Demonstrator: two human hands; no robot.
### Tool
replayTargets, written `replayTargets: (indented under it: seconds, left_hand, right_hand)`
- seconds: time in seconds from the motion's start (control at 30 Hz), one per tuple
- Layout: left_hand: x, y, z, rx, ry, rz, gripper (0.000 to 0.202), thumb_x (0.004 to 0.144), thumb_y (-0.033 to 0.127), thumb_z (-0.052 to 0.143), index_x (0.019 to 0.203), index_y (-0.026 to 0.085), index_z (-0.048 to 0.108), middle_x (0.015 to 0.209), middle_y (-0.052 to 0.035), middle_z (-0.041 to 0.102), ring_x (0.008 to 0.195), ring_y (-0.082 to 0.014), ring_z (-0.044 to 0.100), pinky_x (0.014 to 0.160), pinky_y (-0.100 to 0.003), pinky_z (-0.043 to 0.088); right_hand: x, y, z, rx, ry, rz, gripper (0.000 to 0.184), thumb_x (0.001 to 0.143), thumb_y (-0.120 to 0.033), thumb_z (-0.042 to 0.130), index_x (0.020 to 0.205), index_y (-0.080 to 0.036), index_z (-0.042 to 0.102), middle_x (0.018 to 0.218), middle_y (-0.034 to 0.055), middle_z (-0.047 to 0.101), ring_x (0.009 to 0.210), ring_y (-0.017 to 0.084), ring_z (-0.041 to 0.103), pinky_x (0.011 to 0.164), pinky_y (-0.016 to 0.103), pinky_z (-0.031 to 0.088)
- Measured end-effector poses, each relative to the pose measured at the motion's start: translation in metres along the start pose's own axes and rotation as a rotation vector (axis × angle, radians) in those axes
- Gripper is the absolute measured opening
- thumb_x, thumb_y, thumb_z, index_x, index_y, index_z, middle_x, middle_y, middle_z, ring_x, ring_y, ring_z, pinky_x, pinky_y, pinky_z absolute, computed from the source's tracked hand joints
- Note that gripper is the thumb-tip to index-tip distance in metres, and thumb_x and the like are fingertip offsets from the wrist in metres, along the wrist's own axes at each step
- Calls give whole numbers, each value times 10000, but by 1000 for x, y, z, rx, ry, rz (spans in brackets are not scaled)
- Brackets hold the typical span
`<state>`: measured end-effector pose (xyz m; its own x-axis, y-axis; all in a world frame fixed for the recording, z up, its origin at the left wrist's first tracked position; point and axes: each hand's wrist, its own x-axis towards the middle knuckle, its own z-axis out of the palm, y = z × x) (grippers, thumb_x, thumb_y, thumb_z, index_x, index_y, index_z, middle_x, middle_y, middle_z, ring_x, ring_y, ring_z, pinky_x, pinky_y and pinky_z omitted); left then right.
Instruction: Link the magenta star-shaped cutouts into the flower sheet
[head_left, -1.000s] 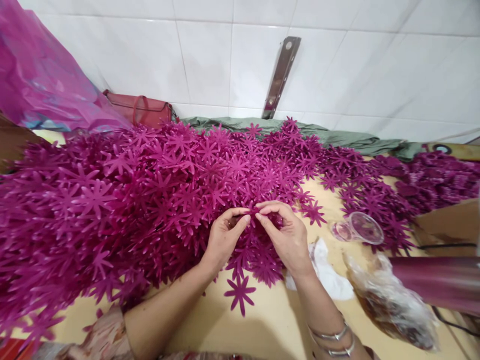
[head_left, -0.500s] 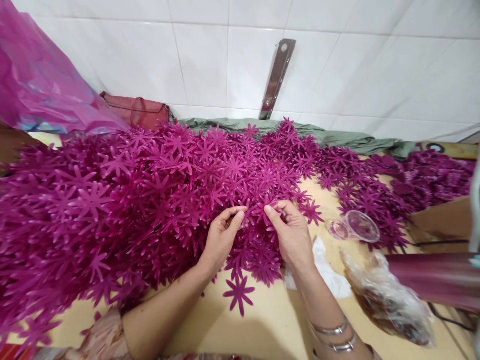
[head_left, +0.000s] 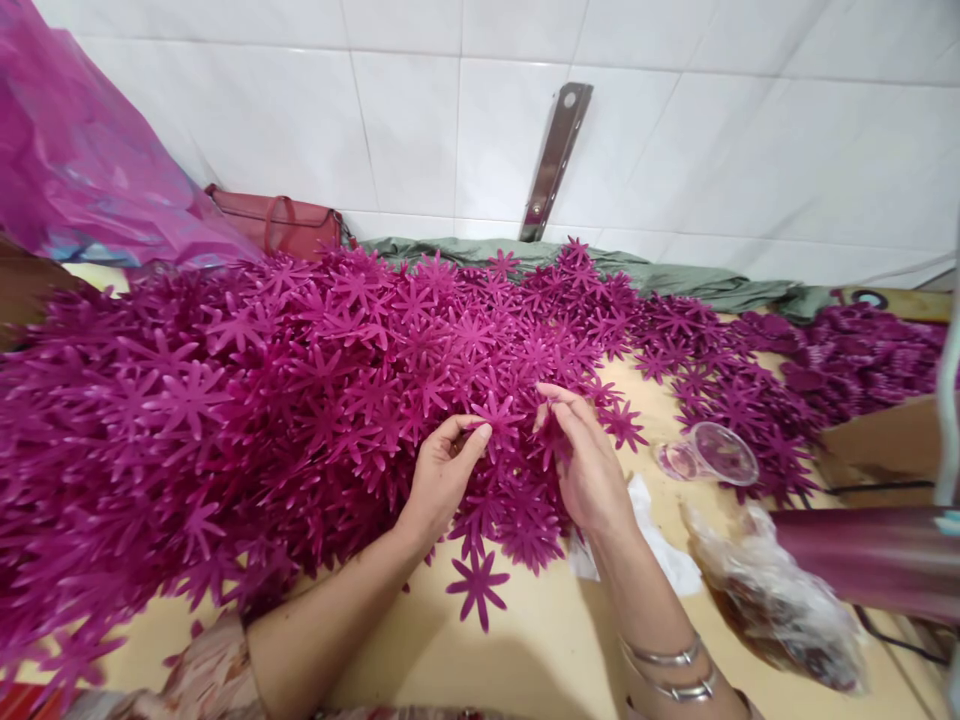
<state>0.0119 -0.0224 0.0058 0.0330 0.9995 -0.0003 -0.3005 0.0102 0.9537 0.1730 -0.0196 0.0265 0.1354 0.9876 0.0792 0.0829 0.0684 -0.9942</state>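
Observation:
A magenta flower-shaped cutout (head_left: 495, 420) with long narrow petals is pinched by one petal between the thumb and forefinger of my left hand (head_left: 442, 470). Just right of it, my right hand (head_left: 592, 465) hovers with its fingers loosely bent and parted, apart from that cutout; more cutouts show behind its fingers. A large heap of matching flower cutouts (head_left: 315, 390) spreads beneath and left of both hands. One single flower cutout (head_left: 478, 590) lies flat on the yellowish table (head_left: 420, 650) between my forearms.
At right are a clear plastic cup (head_left: 720, 453) on its side, white tissue (head_left: 664, 540), a crumpled plastic bag (head_left: 787, 600) and a dark magenta cylinder (head_left: 870, 560). Behind lie a red handbag (head_left: 274, 220) and green cloth (head_left: 660, 275) by the tiled wall. A pink plastic bag (head_left: 97, 150) stands left.
My right hand has let go of the flower cutout and drawn slightly away, its fingers opening. The cutout now shows spread out in my left hand, which has barely moved.

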Motion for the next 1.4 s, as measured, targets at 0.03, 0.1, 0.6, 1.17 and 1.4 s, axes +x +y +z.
replayTargets:
  seconds: [0.03,0.1,0.6,1.17,1.4]
  left_hand:
    - [0,-1,0,-9,0,7,310,859,431,746,964,150,667,789,20,559,696,-53,463,679,-160,399]
    - [1,-1,-1,16,-36,56,259,862,394,752,954,158,696,839,4,606,756,-62,528,735,-161,438]
    - [-11,15,-8,476,-35,753,260,935,132,653,1146,255,743,1093,-20,654,1053,-90,627,957,-190,501]
    - [-7,10,-1,138,115,498,262,951,226,656,1212,251,665,1156,-36,642,979,-66,638,883,-130,516]
    - [-8,10,4,-81,38,328,399,904,218,718,1270,225,558,1014,-16,651,896,-49,656,838,-110,539]
  right_hand:
    - [2,1,-2,53,6,15,736,873,-652,493,1432,-176,445,1234,66,514,950,-78,513,818,-12,426]
    - [6,4,-4,112,23,36,784,797,-600,621,1439,-196,422,1266,58,498,1010,-71,524,890,-6,458]
    - [12,-2,-8,107,220,79,889,599,-657,741,1229,-69,521,986,42,550,773,-66,487,713,33,404]
    - [-4,-5,5,-686,254,-495,460,850,-569,615,1183,-255,658,1278,-47,502,1282,-14,417,1186,201,288]
    - [-15,-18,14,-808,280,-755,244,850,-388,651,1030,-243,730,1221,-38,527,1271,-5,386,1177,182,295]
